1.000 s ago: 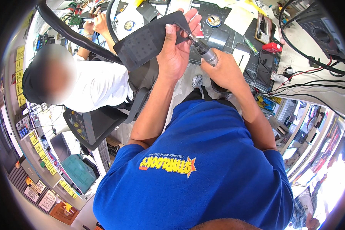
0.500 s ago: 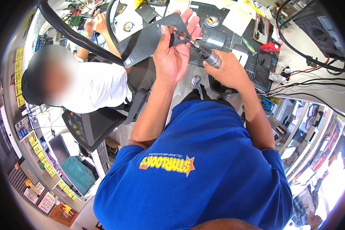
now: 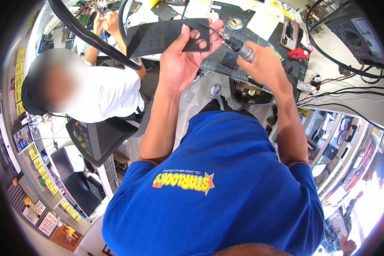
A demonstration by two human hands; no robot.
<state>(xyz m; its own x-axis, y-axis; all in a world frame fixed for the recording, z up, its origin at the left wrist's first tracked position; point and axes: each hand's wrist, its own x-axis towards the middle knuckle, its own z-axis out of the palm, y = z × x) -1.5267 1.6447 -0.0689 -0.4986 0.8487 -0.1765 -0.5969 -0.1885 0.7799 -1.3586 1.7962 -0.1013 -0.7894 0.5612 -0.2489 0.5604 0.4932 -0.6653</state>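
Observation:
My left hand [image 3: 175, 64] is closed on a thin dark glossy phone back panel [image 3: 153, 39], thumb on its face and fingers behind. Several round camera holes show at the panel's right end, with skin visible through them. In my right hand [image 3: 263, 64] is a grey-and-black rotary tool [image 3: 242, 49], gripped round its body. Its slim bit points up and left toward the panel's right end, by my left fingertips. Whether the bit touches the panel, I cannot tell.
A dark work mat [image 3: 217, 65] lies on the bench, with a round tin [image 3: 235, 24], phone frame [image 3: 290, 34] and red box [image 3: 299, 53]. A multimeter [image 3: 355, 40] stands right. A thick black hose [image 3: 87, 42] arches near a seated co-worker [image 3: 106, 91]. Below is a black bin [image 3: 251, 99].
The panel has turned from a slant to nearly level and shifted slightly left. The tool has moved up and right, and its bit no longer lies over the camera holes.

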